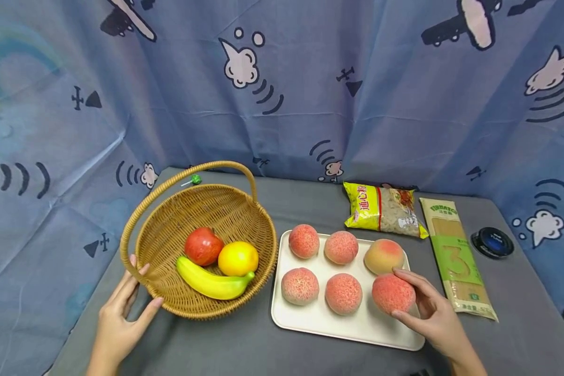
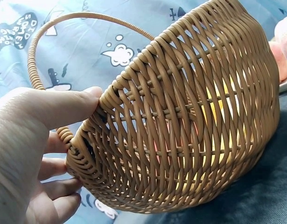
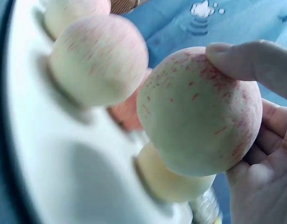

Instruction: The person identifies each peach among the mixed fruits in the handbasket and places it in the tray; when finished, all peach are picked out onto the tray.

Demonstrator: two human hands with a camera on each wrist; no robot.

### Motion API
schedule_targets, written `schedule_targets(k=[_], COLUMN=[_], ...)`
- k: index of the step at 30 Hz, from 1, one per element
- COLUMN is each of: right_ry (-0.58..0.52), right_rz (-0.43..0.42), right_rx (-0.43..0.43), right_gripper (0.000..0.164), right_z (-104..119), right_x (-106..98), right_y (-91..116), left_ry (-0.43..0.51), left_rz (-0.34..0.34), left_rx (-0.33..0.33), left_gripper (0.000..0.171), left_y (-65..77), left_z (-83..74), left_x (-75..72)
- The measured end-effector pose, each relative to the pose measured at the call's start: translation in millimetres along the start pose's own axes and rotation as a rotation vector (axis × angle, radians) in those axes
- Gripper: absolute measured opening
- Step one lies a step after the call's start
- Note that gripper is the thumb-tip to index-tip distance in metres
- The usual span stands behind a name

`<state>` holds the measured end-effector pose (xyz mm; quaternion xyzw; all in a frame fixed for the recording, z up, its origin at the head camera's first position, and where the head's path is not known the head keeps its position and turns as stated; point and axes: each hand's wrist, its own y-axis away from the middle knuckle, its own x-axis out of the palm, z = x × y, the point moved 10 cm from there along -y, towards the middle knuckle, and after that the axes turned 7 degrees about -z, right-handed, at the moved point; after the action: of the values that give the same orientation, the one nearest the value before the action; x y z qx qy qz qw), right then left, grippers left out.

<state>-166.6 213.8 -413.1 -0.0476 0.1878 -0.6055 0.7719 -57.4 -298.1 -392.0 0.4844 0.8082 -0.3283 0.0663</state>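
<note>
A wicker basket (image 1: 207, 308) with a tall handle stands at the left of the head view. Inside it lie a red apple (image 1: 203, 246), a yellow lemon (image 1: 238, 258) and a banana (image 1: 215, 279). My left hand (image 1: 123, 313) holds the basket's left rim near the handle's foot; in the left wrist view the thumb (image 2: 82, 103) presses the rim. Between thumb and fingers, my right hand (image 1: 434, 308) grips a peach (image 1: 393, 294), raised over the right side of a white tray (image 1: 352, 334). Several other peaches (image 1: 343, 293) sit on that tray in two rows.
Behind the tray lies a yellow bag of pasta (image 1: 385, 209). To its right are a pack of dry noodles (image 1: 458, 258) and a round dark tin (image 1: 492, 242). A green lollipop (image 1: 196, 179) rests behind the basket. Patterned blue curtain (image 1: 301, 94) surrounds the grey table.
</note>
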Motion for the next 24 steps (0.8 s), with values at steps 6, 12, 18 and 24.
schedule_targets(k=[6,12,18,24], right_ry=[0.082,0.116,0.051,0.048], right_rz=[-0.027,-0.024,0.013,0.057], right_rx=[0.035,0.051,0.083,0.152], right_gripper=[0.074,0.073,0.077,0.08], right_z=[-22.5,-34.1,-39.7,-49.3], right_x=[-5.8,-5.0,-0.3,4.9], right_y=[8.6,14.0,18.3,21.2], left_ry=[-0.038,-0.04,-0.053,-0.05], left_rz=[0.028,0.04,0.041,0.032], left_rx=[-0.06,-0.069,-0.078,-0.07], left_gripper=[0.069,0.068,0.069,0.069], left_y=[1.4,2.8,3.1,1.7], left_z=[5.5,6.7,7.8,6.4], left_x=[2.8,4.4,4.3,2.9])
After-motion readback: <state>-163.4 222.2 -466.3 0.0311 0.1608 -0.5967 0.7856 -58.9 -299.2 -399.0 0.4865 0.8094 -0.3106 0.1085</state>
